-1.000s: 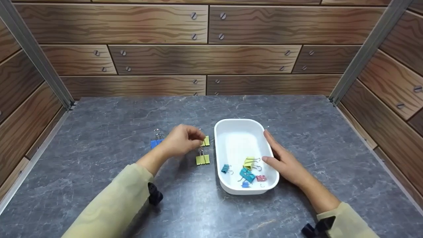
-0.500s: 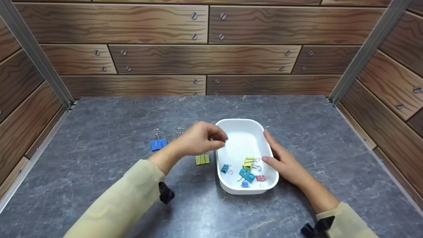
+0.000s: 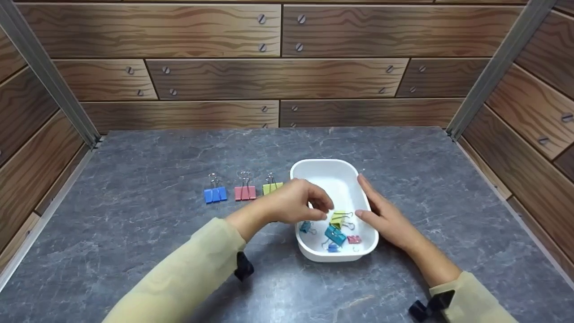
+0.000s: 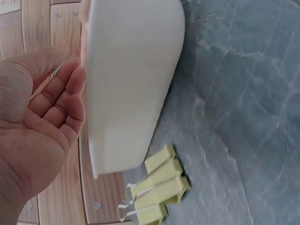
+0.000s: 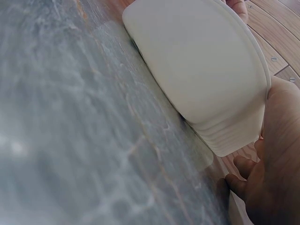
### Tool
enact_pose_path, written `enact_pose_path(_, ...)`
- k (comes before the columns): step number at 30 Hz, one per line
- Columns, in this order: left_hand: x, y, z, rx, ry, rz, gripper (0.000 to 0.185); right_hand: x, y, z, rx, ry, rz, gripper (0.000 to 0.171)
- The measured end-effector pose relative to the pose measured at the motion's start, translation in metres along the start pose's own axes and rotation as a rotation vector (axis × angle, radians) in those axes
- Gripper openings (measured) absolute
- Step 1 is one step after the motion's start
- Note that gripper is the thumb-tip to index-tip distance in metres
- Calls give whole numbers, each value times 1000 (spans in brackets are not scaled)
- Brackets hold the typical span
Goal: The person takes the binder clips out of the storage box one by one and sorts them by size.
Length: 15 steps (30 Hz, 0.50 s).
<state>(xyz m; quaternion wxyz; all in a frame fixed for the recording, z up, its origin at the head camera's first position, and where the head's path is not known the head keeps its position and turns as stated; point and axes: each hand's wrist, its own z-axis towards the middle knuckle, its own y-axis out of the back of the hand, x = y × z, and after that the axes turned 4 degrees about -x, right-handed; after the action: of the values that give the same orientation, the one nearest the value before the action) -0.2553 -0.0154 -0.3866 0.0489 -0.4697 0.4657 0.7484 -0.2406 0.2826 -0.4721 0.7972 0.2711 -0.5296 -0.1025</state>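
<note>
Over the near-left part of a white plastic box (image 3: 323, 164) hovers my left hand (image 3: 298, 200), fingers loosely curled. Nothing shows between its thumb and fingertips in the left wrist view. My right hand (image 3: 389, 220) holds the box's right side, thumb over the rim and fingers along the outer wall. Inside the box lie a yellow binder clip (image 3: 337, 220), a large teal binder clip (image 3: 335, 234), a small teal binder clip (image 3: 305, 226), a small pink binder clip (image 3: 354, 239) and a small blue binder clip (image 3: 332, 247).
Left of the box, a blue binder clip (image 3: 215, 195), a pink binder clip (image 3: 245, 193) and a yellow binder clip (image 3: 271, 187) stand in a row on the grey marbled table (image 3: 148, 188). Wood-patterned walls (image 3: 278, 80) enclose the table's back and sides.
My left hand has moved right and nearer, from the yellow clips to over the box. The pink and one yellow clip have come into view behind it. The right hand stays on the box.
</note>
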Motion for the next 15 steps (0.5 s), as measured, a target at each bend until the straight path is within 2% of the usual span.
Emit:
enact_pose_path(8, 1, -25, 2, 118, -34, 30, 21, 0, -2, -12, 15, -10, -18, 79)
enact_pose_path(15, 5, -27, 10, 143, -73, 87, 22, 0, 2, -1, 26, 1, -33, 79)
